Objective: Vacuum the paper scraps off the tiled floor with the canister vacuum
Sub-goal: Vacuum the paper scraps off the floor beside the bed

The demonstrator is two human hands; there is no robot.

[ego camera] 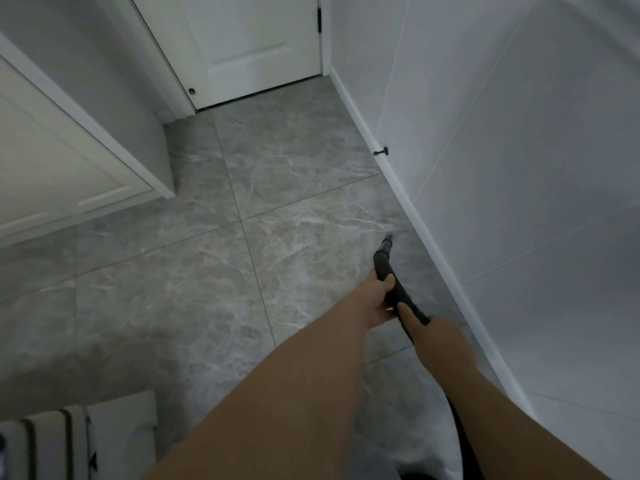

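Here both hands grip the wand (398, 285), left hand (377, 299) forward, right hand (436, 337) behind, likely to steer its nozzle (387, 241) along the baseboard (433, 244). No scraps show on the floor (207, 265).

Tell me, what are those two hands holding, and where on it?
Both grip the black vacuum wand: the left hand is wrapped round it nearer the nozzle tip, the right hand farther back where the hose joins.
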